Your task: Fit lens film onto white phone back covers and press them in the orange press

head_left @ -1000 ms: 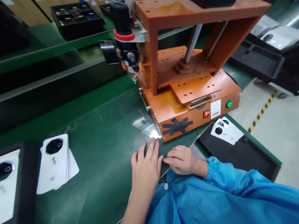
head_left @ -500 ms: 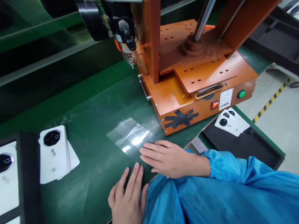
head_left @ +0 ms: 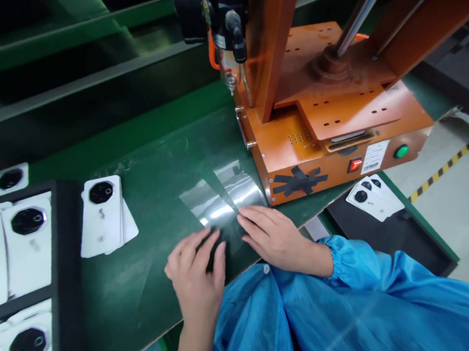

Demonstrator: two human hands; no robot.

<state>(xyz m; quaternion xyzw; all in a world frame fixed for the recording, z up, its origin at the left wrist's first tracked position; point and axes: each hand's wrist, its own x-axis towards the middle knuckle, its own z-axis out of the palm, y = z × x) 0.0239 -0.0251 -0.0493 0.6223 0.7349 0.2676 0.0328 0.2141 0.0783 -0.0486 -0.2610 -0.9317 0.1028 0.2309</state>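
Note:
Two clear plastic film sheets lie on the green table top. The left film sheet [head_left: 206, 196] catches white light, and the right film sheet [head_left: 239, 181] is angled away from it with a narrow wedge of table between them. My right hand [head_left: 274, 238] has its fingertips on the lower edge of the right sheet, thumb apart from the fingers. Just below the left sheet, my left hand [head_left: 197, 267] is open with bent, spread fingers. I cannot tell whether its fingertips touch the film.
An orange press machine [head_left: 298, 159] stands behind on the right. White phone back covers [head_left: 102, 223] are stacked at left, beside a black tray [head_left: 65, 264] of more covers. Another black tray [head_left: 386, 244] at lower right holds several covers [head_left: 376, 197].
The film has parted into two sheets, the right one shifted to the right with my right hand. My left hand's fingers have bent and lifted. The whole view has shifted left.

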